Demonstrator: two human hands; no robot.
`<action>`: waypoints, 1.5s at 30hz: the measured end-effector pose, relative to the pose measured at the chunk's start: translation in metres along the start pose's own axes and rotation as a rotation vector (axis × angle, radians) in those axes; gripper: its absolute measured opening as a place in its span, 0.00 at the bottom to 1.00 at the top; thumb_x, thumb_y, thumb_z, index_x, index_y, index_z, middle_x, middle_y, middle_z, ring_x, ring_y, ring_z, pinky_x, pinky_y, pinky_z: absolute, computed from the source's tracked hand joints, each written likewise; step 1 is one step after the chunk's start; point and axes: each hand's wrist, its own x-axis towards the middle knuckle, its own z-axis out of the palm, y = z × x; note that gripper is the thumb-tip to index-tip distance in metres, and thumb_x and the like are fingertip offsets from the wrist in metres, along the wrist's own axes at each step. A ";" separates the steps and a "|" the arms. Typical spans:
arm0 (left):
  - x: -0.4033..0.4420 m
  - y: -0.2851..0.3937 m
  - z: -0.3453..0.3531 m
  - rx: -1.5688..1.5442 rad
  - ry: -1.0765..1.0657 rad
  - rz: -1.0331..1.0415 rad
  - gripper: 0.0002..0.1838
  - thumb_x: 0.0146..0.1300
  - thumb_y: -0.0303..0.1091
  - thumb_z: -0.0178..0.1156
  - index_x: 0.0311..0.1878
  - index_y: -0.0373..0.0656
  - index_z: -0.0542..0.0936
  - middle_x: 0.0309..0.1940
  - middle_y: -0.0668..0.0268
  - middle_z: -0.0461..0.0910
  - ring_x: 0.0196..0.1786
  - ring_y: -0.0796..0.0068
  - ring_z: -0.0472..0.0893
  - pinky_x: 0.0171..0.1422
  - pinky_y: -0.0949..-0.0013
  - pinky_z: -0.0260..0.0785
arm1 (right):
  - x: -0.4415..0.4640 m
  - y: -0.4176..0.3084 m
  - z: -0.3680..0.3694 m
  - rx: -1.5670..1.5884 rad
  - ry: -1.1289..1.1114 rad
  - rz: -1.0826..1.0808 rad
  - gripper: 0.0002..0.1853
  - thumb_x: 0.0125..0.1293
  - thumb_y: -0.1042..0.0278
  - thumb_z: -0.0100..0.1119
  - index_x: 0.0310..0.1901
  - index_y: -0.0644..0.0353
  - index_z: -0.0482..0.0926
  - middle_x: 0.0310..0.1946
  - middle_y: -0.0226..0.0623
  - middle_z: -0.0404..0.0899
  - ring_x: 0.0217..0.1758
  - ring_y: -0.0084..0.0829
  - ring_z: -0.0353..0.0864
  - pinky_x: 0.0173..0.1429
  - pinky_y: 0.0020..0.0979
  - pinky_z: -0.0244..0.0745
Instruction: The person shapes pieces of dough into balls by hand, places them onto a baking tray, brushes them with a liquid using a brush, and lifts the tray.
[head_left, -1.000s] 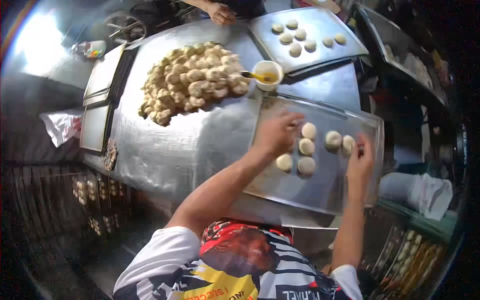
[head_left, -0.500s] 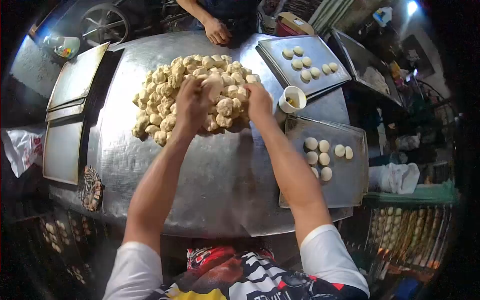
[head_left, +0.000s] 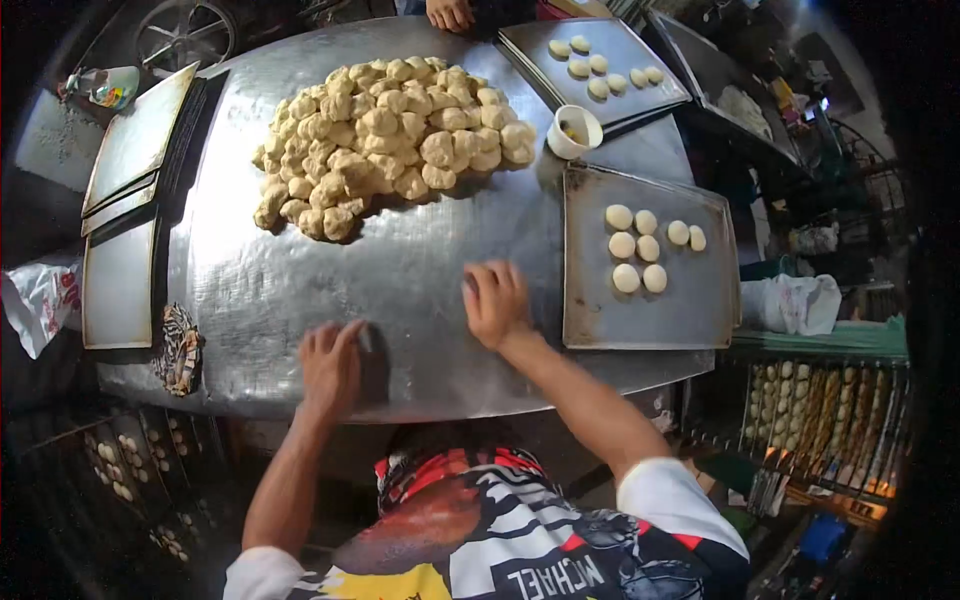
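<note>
My left hand (head_left: 331,372) is palm down near the table's front edge, its fingers curled and its thumb out to the right. Further in and to the right, my right hand (head_left: 496,308) is also palm down, with bent fingers on the metal. Whatever may lie under either palm is hidden. Beyond both hands sits a big heap of dough pieces (head_left: 385,130), lumpy and pale, apart from my fingers. To the right, a metal tray (head_left: 610,325) carries several smooth dough balls (head_left: 648,248).
A white cup (head_left: 572,135) stands between that tray and a stack of trays (head_left: 650,60) with more dough balls. Flat trays (head_left: 120,290) and a crumpled patterned cloth (head_left: 180,350) line the left edge. Another person's hand (head_left: 450,14) rests at the far edge.
Both my hands have left the dough heap and come back toward me, down onto the bare metal. A pale dough piece was at my left hand before; now it cannot be seen.
</note>
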 end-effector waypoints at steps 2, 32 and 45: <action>0.043 -0.022 0.025 0.027 0.105 0.053 0.23 0.66 0.26 0.60 0.63 0.53 0.84 0.50 0.56 0.79 0.54 0.49 0.76 0.59 0.47 0.69 | 0.059 0.034 0.017 -0.026 -0.058 -0.152 0.14 0.74 0.66 0.55 0.55 0.60 0.82 0.54 0.50 0.79 0.60 0.55 0.78 0.65 0.57 0.71; 0.027 -0.116 -0.010 -0.273 0.201 -0.167 0.20 0.71 0.20 0.53 0.59 0.48 0.86 0.50 0.53 0.83 0.45 0.50 0.82 0.51 0.52 0.76 | 0.065 0.079 -0.004 0.002 0.152 -0.061 0.14 0.72 0.69 0.59 0.56 0.57 0.85 0.49 0.48 0.88 0.50 0.54 0.83 0.56 0.55 0.77; 0.011 -0.126 0.011 -0.013 0.349 -0.302 0.23 0.62 0.20 0.57 0.58 0.51 0.86 0.36 0.59 0.80 0.46 0.52 0.80 0.53 0.51 0.73 | 0.046 0.063 0.002 -0.079 0.121 -0.125 0.13 0.73 0.70 0.58 0.56 0.56 0.84 0.49 0.43 0.88 0.52 0.52 0.80 0.58 0.50 0.74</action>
